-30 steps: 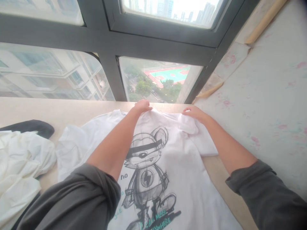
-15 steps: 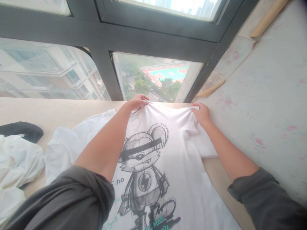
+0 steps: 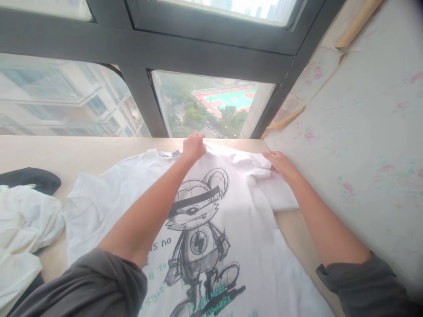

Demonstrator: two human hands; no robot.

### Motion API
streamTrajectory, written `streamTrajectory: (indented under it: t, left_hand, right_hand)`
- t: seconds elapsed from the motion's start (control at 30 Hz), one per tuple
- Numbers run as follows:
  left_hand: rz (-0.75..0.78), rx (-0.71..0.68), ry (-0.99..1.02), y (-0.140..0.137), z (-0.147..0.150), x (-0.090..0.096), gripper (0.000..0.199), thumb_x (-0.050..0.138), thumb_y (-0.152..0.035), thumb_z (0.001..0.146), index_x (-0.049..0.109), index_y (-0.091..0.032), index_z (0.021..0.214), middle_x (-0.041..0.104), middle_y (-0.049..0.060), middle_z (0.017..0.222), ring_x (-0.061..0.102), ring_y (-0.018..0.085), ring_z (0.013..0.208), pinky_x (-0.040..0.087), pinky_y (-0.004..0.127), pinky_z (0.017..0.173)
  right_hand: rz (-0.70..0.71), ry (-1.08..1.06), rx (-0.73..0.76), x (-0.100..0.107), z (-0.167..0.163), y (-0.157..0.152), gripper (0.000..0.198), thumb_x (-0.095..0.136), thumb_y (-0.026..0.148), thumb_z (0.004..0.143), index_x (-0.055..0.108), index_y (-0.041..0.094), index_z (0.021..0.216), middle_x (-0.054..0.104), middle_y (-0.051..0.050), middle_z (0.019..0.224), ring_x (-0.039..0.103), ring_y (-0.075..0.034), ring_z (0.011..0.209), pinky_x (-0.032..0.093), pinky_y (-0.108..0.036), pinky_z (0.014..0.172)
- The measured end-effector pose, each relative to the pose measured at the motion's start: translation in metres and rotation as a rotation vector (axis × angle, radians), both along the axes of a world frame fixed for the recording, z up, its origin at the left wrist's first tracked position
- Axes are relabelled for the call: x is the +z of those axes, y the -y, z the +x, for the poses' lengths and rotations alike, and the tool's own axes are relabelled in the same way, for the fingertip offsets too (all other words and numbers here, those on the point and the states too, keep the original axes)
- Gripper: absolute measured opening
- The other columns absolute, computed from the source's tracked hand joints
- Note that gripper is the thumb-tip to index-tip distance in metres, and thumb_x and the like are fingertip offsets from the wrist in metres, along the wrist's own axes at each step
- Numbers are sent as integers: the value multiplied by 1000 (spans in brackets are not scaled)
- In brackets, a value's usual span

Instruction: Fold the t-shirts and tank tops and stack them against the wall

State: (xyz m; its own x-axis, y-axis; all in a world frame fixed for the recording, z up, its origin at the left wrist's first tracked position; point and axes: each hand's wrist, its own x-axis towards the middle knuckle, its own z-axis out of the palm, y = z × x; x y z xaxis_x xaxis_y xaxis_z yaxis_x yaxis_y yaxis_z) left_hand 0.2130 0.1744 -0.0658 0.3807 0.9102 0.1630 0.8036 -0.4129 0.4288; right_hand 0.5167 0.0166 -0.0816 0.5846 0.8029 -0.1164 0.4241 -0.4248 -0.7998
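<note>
A white T-shirt [image 3: 246, 211] with a black sketch of a cartoon bear and green lettering lies spread, print up, before me. My left hand [image 3: 194, 147] is closed on its upper edge by the collar, fingertips partly hidden behind the hand. At the shoulder and sleeve on the right, my right hand [image 3: 280, 164] pinches the fabric between thumb and fingers. Soft creases run through the cloth between the two hands. The shirt's left side stretches out beneath my left forearm, its collar opening showing beside the wrist.
Crumpled white cloth [image 3: 26, 220] and a black item [image 3: 33, 179] lie at the left on the pale ledge [image 3: 79, 147]. Dark window frames [image 3: 211, 55] rise behind the ledge. A wall with floral paper [image 3: 357, 145], peeling at its edge, borders the right.
My left hand has shifted slightly right along the shirt's top edge and turned, uncovering more collar. My right hand has moved slightly down, and the shoulder cloth sits lower.
</note>
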Motion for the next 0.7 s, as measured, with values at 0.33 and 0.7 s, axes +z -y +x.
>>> streamTrajectory:
  t: [0.33, 0.7]
  left_hand:
    - [233, -544, -122, 244, 39, 17, 29, 53, -39, 90, 61, -19, 110, 60, 11, 122, 52, 28, 116, 36, 46, 106]
    - [368, -674, -218, 330, 64, -24, 49, 40, -42, 95, 57, -11, 129, 49, 21, 143, 39, 37, 135, 21, 59, 113]
  right_hand:
    - [156, 164, 41, 5, -11, -8, 55, 60, 23, 75, 52, 20, 129, 67, -6, 96, 64, -24, 89, 51, -36, 84]
    - [8, 214, -76, 11, -25, -16, 65, 72, 28, 70, 54, 14, 131, 69, -14, 105, 66, -28, 94, 52, -34, 79]
